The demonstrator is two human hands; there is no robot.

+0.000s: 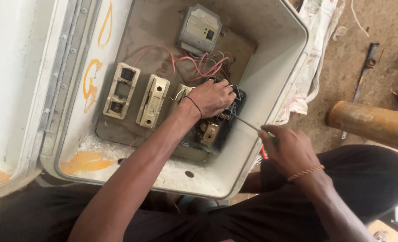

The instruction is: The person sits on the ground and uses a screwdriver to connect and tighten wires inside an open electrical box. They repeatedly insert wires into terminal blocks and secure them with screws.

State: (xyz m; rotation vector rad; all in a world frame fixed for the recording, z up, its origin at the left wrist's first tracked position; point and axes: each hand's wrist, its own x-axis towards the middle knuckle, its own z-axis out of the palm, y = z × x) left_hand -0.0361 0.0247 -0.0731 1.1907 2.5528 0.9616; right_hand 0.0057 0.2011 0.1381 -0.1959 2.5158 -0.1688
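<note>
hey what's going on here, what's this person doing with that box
A person sits over an open grey electrical box lying on the ground. Their left hand rests on a black switch unit inside it, by a tangle of red wires. Their right hand holds a screwdriver with its tip at that unit. Two cream fuse holders sit untouched beside it.

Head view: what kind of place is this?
Likely an informal repair spot on the ground: bare dirt floor, a rusty pipe, and an open electrical enclosure with fuse holders, worked with a screwdriver.
</note>
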